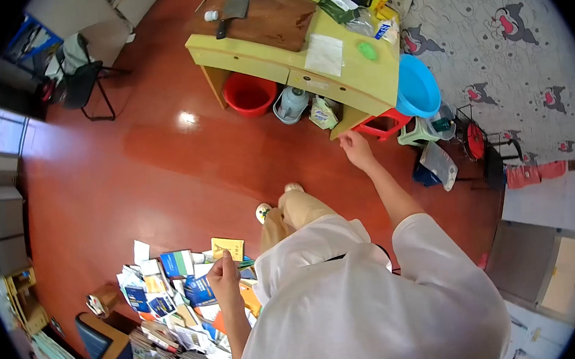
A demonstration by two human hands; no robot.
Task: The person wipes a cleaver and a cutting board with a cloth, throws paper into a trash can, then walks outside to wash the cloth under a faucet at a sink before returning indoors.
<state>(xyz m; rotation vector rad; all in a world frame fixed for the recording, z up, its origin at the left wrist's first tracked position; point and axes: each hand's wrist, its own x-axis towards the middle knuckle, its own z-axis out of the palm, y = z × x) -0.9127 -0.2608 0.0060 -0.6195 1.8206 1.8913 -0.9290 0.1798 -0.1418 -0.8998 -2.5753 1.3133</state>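
My left hand [224, 275] is in front of my body on the left, above the spread of books and papers. Its fingers are curled in with the thumb on top; whether anything is inside them is hidden. Just beyond it is a yellow book [228, 247]. My right hand [356, 149] hangs out ahead near the front corner of the yellow-green desk [369, 97]. Its fingers are loosely bent and a little apart, with nothing seen in them. Closest to it is a red plastic stool [384, 124] beside the desk.
On the desk lie a brown cutting board [267, 24], a cleaver [237, 7] and a white sheet [324, 54]. Beneath it are a red basin [250, 94] and a water jug [292, 104]. A blue basin [419, 86] stands right; a black chair [81, 85] stands far left.
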